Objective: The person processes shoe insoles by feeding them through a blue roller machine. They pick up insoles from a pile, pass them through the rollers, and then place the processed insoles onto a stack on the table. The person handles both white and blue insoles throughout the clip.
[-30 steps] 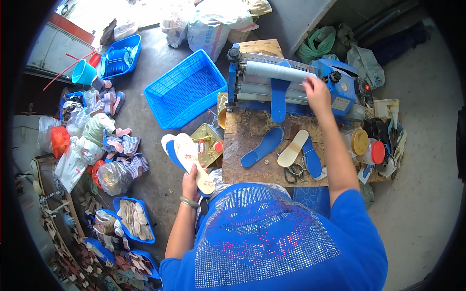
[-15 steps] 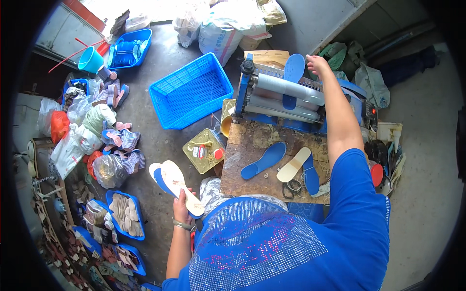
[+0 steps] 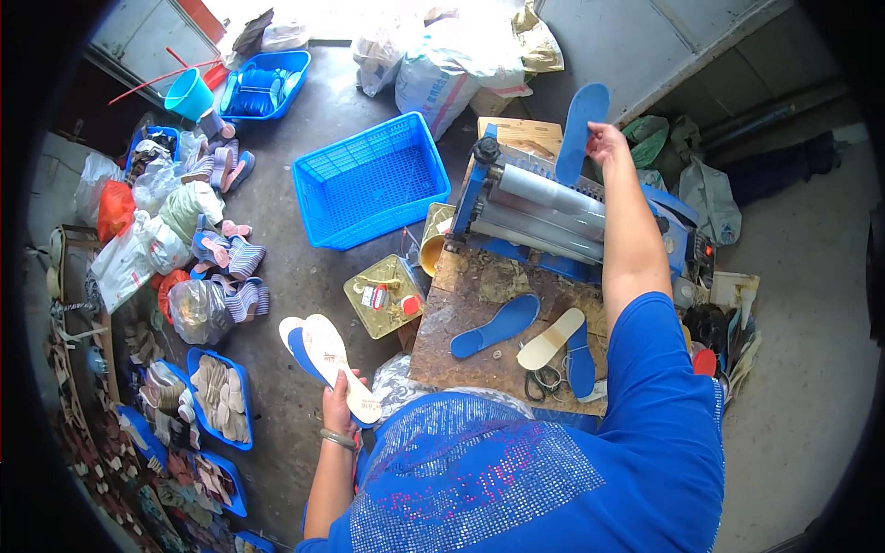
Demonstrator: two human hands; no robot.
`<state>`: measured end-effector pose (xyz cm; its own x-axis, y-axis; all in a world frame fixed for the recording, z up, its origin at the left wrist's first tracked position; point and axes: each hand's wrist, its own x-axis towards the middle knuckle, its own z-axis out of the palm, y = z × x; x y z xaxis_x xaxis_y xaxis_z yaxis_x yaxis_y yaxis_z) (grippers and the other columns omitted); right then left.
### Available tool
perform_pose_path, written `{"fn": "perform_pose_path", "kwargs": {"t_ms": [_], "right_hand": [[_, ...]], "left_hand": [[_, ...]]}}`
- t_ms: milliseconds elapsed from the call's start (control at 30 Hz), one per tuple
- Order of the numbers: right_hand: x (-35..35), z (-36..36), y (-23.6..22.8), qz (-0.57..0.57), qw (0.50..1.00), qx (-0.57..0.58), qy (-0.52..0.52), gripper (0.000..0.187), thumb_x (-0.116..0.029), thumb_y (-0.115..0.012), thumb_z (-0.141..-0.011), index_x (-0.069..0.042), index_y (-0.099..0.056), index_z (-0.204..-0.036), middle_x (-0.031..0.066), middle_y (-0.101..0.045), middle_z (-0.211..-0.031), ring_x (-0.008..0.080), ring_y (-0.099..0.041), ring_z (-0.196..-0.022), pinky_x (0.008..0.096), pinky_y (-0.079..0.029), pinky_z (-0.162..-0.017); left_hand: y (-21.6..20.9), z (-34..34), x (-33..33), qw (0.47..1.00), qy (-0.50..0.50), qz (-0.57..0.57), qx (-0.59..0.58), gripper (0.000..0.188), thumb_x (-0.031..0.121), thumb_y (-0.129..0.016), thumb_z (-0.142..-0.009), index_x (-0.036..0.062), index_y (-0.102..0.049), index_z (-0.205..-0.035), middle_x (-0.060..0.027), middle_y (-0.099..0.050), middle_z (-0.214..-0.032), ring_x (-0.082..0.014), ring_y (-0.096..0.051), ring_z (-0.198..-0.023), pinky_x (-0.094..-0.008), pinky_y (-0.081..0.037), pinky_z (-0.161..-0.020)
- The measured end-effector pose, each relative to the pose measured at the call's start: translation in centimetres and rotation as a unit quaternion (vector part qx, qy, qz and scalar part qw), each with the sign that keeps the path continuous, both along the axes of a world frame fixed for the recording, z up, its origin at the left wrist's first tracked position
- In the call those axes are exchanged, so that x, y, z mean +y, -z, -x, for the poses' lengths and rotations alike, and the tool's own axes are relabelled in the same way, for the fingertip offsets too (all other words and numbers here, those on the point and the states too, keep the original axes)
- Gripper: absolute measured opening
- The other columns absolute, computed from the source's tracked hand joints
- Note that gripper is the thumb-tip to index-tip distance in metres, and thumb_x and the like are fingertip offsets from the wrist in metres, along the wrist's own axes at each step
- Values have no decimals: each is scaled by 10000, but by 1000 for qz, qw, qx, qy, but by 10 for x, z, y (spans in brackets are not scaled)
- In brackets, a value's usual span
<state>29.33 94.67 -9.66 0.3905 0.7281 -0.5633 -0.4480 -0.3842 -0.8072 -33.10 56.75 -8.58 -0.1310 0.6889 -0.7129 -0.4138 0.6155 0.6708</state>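
Right hand (image 3: 607,146): right of upper centre, fingers apparently pinching the right edge of a flat blue sole-shaped piece (image 3: 584,129).
Blue piece: upright behind the blue-framed machine with pale rollers (image 3: 551,195); whether its lower end touches is unclear.
Left hand (image 3: 341,405): lower left of centre, fingers gripping fanned cream sole-shaped pieces (image 3: 332,358), blue showing between.
Roller step: seemingly drawing the blue piece off the far side.
Next move: calls for a firm pinch, fingers clear of the rollers.

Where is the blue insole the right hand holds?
In the head view, the blue insole is near the top, right of centre, left of the right hand, at the far side of the roller machine.
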Motion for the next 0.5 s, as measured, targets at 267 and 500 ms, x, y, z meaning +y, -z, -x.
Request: {"fn": "perform_pose_path", "kwargs": {"t_ms": [267, 500], "right_hand": [[-77, 91, -134, -230, 957, -28, -175, 130, -99, -605, -803, -87, -567, -927, 16, -641, -890, 134, -608, -798, 274, -466, -737], [-234, 215, -62, -86, 897, 3, -434, 303, -55, -621, -780, -68, -559, -1077, -4, -589, -986, 80, -538, -909, 250, -426, -841]], "left_hand": [[7, -18, 17, 998, 33, -21, -57, 475, 396, -460, -933, -30, -476, -1144, -125, -602, -1011, -205, -617, -860, -328, -524, -693], [2, -49, 40, 980, 105, -51, -162, 548, 438, -346, -935, -30, -461, -1196, -149, -599, -1048, -238, -622, -884, -344, -530, -723]]}}
